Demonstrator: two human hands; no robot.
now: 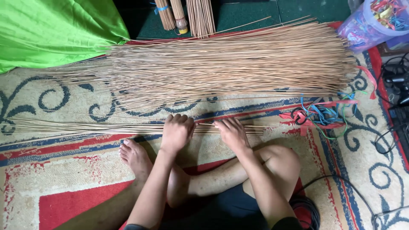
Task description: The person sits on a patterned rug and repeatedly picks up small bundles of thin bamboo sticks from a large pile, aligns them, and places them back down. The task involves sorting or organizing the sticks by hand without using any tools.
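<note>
On patterned carpet (pixel 64 170), just in front of crossed legs: left hand (pixel 177 131) curled down over small bundle of thin sticks (pixel 106 127), fingers closed around it. Right hand (pixel 231 133) pressed flatter on same bundle, fingers only half bent, grip not clear. Beyond, well apart: large loose pile of sticks (pixel 230 64); coloured ties (pixel 319 115) to the right.

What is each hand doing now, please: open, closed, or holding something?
Left hand: closed on the thin stick bundle.
Right hand: open, fingers resting flat on the same bundle.
</note>
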